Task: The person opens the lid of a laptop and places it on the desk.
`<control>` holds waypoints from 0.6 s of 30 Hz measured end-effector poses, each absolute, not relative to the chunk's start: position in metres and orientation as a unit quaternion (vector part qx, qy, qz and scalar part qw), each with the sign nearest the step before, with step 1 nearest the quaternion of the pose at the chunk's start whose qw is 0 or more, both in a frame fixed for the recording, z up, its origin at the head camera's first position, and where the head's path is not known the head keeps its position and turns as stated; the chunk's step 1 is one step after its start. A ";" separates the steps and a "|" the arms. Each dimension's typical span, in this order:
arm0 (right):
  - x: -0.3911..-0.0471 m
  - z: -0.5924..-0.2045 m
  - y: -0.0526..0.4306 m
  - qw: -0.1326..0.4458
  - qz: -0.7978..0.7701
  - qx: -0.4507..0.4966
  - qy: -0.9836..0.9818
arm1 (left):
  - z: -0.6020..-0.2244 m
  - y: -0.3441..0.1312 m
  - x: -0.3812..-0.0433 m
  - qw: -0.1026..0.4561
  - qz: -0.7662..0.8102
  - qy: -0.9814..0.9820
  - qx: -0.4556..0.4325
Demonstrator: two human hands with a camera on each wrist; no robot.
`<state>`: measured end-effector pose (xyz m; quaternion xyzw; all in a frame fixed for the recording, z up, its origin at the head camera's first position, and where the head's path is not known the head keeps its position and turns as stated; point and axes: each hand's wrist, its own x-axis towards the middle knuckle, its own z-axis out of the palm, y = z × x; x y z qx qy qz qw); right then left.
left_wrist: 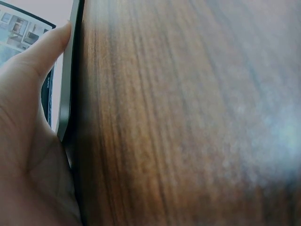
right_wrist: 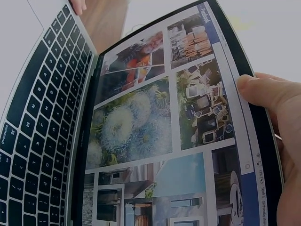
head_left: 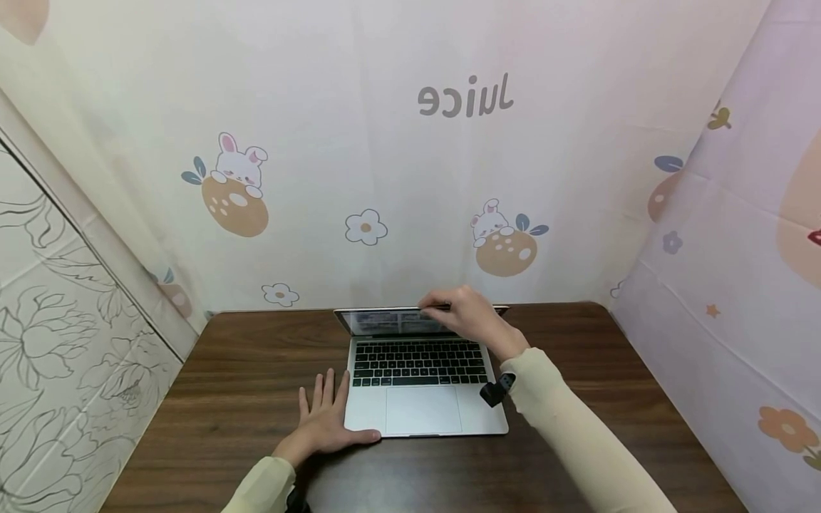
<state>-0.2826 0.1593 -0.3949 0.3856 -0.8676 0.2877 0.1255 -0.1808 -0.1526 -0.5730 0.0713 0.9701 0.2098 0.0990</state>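
A silver laptop (head_left: 422, 412) with black keys lies on the table, its lid raised and the screen (head_left: 378, 323) lit. My right hand (head_left: 471, 313) grips the lid's top edge; in the right wrist view the thumb is on the screen side and the fingers go behind the lid. Pictures in a grid fill the screen in that view. My left hand (head_left: 323, 424) lies at the laptop's front left corner with fingers straight and spread on the wood. Its thumb reaches over the front edge of the base, as the left wrist view also shows.
The dark wooden table (head_left: 256, 356) has its back edge against a pale printed curtain (head_left: 365, 157) with rabbits and flowers. Another printed sheet (head_left: 718, 235) hangs on the right, and a panel with line-drawn flowers (head_left: 58, 342) stands at the left.
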 end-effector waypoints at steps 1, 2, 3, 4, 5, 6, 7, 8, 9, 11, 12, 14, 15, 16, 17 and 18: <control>-0.283 -0.394 0.159 0.121 0.292 0.385 -0.867 | -0.573 -0.153 -0.181 0.100 0.211 0.970 0.071; -0.284 -0.394 0.159 0.116 0.296 0.384 -0.867 | -0.572 -0.152 -0.181 0.098 0.212 0.970 0.071; -0.285 -0.393 0.159 0.112 0.298 0.382 -0.868 | -0.571 -0.152 -0.180 0.099 0.213 0.969 0.071; -0.286 -0.392 0.159 0.107 0.301 0.379 -0.869 | -0.570 -0.152 -0.180 0.099 0.214 0.969 0.072; -0.286 -0.392 0.160 0.103 0.303 0.375 -0.870 | -0.569 -0.152 -0.180 0.101 0.214 0.969 0.072; -0.287 -0.392 0.160 0.099 0.304 0.372 -0.871 | -0.568 -0.152 -0.179 0.102 0.214 0.969 0.073; -0.288 -0.391 0.160 0.096 0.305 0.369 -0.873 | -0.567 -0.151 -0.179 0.102 0.215 0.968 0.074; -0.289 -0.391 0.160 0.094 0.305 0.366 -0.874 | -0.566 -0.151 -0.178 0.100 0.222 0.967 0.077; -0.290 -0.390 0.159 0.091 0.307 0.364 -0.875 | -0.566 -0.151 -0.178 0.102 0.222 0.967 0.077; -0.291 -0.390 0.159 0.086 0.311 0.359 -0.876 | -0.566 -0.151 -0.178 0.104 0.221 0.967 0.077; -0.292 -0.389 0.159 0.084 0.312 0.358 -0.876 | -0.566 -0.151 -0.178 0.102 0.221 0.967 0.076; -0.293 -0.389 0.159 0.081 0.316 0.356 -0.876 | -0.568 -0.151 -0.178 0.099 0.220 0.968 0.074; -0.294 -0.389 0.159 0.080 0.317 0.356 -0.876 | -0.569 -0.151 -0.179 0.101 0.213 0.969 0.071; -0.295 -0.389 0.159 0.079 0.317 0.354 -0.876 | -0.571 -0.151 -0.180 0.099 0.212 0.970 0.070; -0.296 -0.389 0.158 0.079 0.317 0.354 -0.876 | -0.572 -0.152 -0.180 0.098 0.211 0.970 0.069; -0.297 -0.388 0.158 0.078 0.319 0.353 -0.876 | -0.573 -0.152 -0.180 0.097 0.210 0.970 0.069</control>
